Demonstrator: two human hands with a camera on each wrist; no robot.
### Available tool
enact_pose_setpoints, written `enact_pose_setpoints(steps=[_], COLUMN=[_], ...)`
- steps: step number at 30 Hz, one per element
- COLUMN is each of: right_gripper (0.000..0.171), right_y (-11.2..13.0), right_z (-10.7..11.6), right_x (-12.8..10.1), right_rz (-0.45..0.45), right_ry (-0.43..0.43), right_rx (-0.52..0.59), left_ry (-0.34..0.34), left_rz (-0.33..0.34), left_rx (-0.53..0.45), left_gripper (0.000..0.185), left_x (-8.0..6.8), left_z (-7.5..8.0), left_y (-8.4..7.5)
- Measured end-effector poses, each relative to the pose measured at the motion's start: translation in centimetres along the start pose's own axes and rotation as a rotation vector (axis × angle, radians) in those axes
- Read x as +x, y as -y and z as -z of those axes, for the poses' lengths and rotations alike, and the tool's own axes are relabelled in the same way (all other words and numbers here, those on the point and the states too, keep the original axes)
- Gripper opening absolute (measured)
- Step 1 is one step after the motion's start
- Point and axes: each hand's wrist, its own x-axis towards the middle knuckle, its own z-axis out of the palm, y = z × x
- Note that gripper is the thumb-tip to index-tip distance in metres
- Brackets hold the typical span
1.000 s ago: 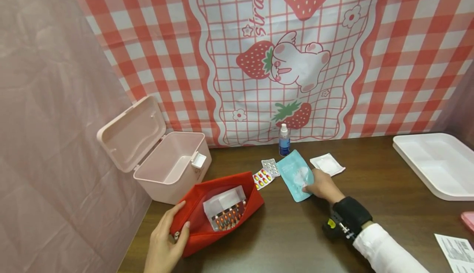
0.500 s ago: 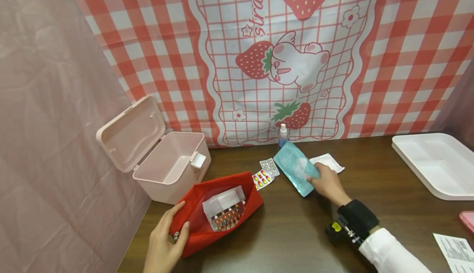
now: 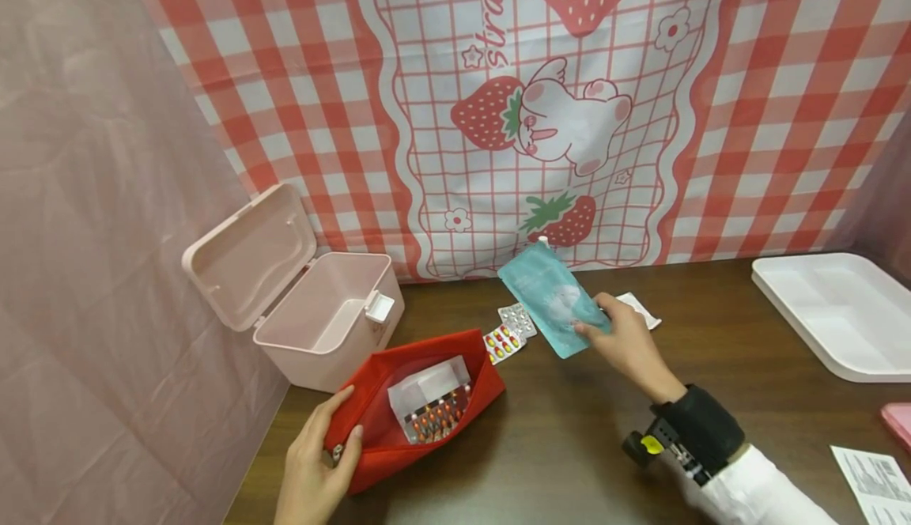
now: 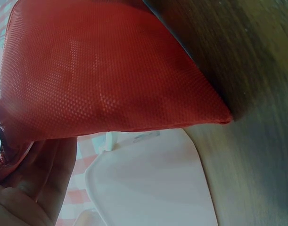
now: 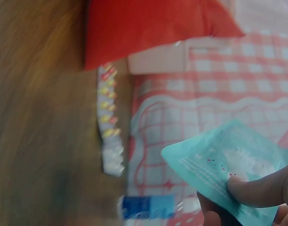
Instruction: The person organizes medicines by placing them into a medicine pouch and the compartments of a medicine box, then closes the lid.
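Note:
My right hand [image 3: 621, 341] pinches a teal foil packet [image 3: 550, 296] by its near corner and holds it lifted above the wooden table [image 3: 569, 438]; the right wrist view shows my thumb on the packet [image 5: 228, 167]. My left hand [image 3: 313, 462] grips the near corner of an open red pouch [image 3: 416, 406] lying on the table, seen close up in the left wrist view as red mesh fabric [image 4: 101, 75]. Inside the pouch lie a blister strip of orange capsules [image 3: 434, 421] and a white sachet [image 3: 427, 387].
An open pink box [image 3: 313, 311] stands left of the pouch. Two blister strips [image 3: 511, 331] lie between pouch and packet. A white sachet [image 3: 640, 309] and a small bottle, mostly hidden, lie behind the packet. A white tray [image 3: 833, 311] sits far right, a leaflet [image 3: 871, 474] near right.
My right hand has lifted the teal packet off the table, raising and tilting it up and leftward. The left hand and the pouch have stayed put.

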Motion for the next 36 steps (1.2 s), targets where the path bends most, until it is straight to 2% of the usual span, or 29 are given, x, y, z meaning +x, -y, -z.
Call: enact_pose_setpoints(steps=[7,13,19,24,27,30,33,36], right_gripper=[0.015,0.016,0.021,0.021,0.024,0.027,0.027,0.027], right_y=[3.3,5.7,7.6,9.0,9.5,9.7,9.7,9.6], right_z=[0.0,-0.4,-1.6,-3.3,-4.6,-5.8,-6.8,-7.7], right_x=[-0.4,-0.8,-0.8,-0.8,-0.7,-0.8,-0.8,-0.9], right_rz=[0.075,0.127,0.201,0.307,0.367,0.388,0.393,0.424], right_ry=[-0.006,0.019,0.057,0.098,0.114,0.144,0.158,0.135], right_rx=[0.086,0.174,0.241,0.293,0.278,0.246,0.190,0.112], left_ry=[-0.003,0.005,0.004,0.003,0.003,0.001,-0.001,-0.001], left_rz=[-0.010,0.011,0.009,0.005,0.008,0.005,-0.004,-0.004], left_rx=[-0.001,-0.006,-0.005,-0.003,-0.004,0.000,0.006,0.010], left_gripper=[0.060,0.060,0.060,0.060,0.060,0.061,0.062,0.061], left_x=[0.0,-0.1,0.0,0.0,0.0,-0.1,0.0,0.0], left_z=[0.0,0.0,0.0,0.1,0.1,0.1,0.0,0.1], left_y=[0.1,0.0,0.0,0.0,0.0,0.1,0.1,0.1])
